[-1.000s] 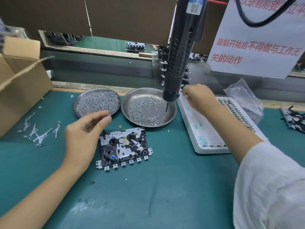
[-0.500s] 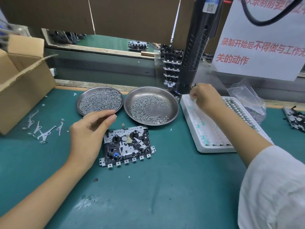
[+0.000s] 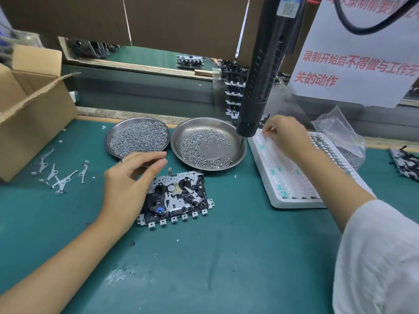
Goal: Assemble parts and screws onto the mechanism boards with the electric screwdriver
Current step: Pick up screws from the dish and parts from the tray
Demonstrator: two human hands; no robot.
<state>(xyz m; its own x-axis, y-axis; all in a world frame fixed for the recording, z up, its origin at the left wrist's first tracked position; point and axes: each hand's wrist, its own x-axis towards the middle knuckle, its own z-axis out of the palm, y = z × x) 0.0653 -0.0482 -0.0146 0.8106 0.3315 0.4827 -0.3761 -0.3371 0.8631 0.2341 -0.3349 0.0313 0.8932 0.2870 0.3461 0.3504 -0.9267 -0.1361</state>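
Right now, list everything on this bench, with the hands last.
board: one, black and silver, on the mat in front of the trays
left tray: one, steel, heaped with screws
right tray: one, steel, partly filled with screws
screwdriver: one, black, hanging over the right tray's edge
white tray: one, white, right of the steel trays
bag: one, clear, behind the white tray
levers: several, silver, loose on the mat at left
box: one, brown, open, far left
sign: one, white with red text, upper right
mat: one, green
left hand: fingers curled, by the board's left edge
right hand: fingertips pinched over the white tray's far end
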